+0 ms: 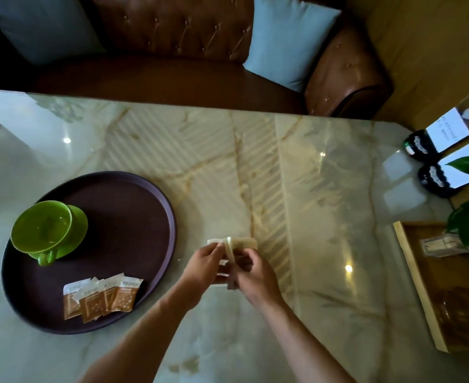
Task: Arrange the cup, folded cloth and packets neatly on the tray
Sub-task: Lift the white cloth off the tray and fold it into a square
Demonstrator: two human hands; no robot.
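Both hands meet over the worktop (324,189), close together, the left hand (204,265) and the right hand (252,272) each pinching the folded cloth (241,243) between the fingers. Whether the cloth rests on the worktop or is lifted a little, I cannot tell. Its long axis seems to run left to right. To the left of the hands lies the tray (134,205), so the left hand is the nearer one to it. On the tray the cup (42,228) stands at the left side, and the packets (100,297) lie in a fan at the near edge. I judge the cloth must travel left, to the bare part of the tray.
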